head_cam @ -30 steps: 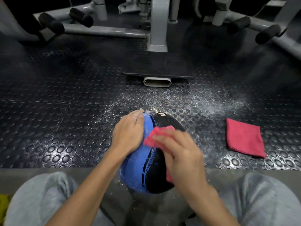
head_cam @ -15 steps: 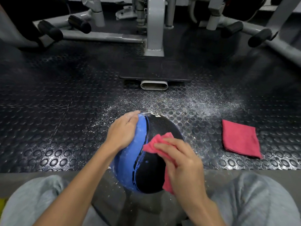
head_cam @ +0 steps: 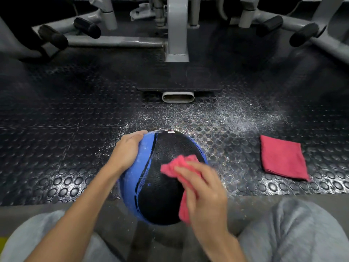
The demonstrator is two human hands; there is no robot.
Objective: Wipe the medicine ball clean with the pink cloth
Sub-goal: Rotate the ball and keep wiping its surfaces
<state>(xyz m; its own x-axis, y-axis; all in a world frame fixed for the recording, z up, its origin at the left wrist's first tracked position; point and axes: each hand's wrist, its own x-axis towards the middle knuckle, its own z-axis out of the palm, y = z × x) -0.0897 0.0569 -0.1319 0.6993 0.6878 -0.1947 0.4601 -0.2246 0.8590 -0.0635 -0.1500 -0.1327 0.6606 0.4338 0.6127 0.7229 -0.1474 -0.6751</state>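
Note:
A black and blue medicine ball [head_cam: 160, 178] sits low in the middle of the head view, between my knees. My left hand [head_cam: 127, 150] is spread over its upper left blue panel and holds it. My right hand [head_cam: 203, 188] presses a crumpled pink cloth [head_cam: 178, 164] against the ball's right black side. Part of that cloth hangs below my palm, and my fingers are blurred by motion. White specks dust the blue panel.
A second pink cloth [head_cam: 282, 157], folded flat, lies on the studded black rubber floor [head_cam: 56, 148] to the right. White powder or spray is scattered on the floor beyond the ball. Grey gym machine frames [head_cam: 176, 35] with black padded rollers stand at the back.
The ball has turned so more black surface faces up. My right hand with the pink cloth has slid to the right across the ball. My left hand stays on the blue panel.

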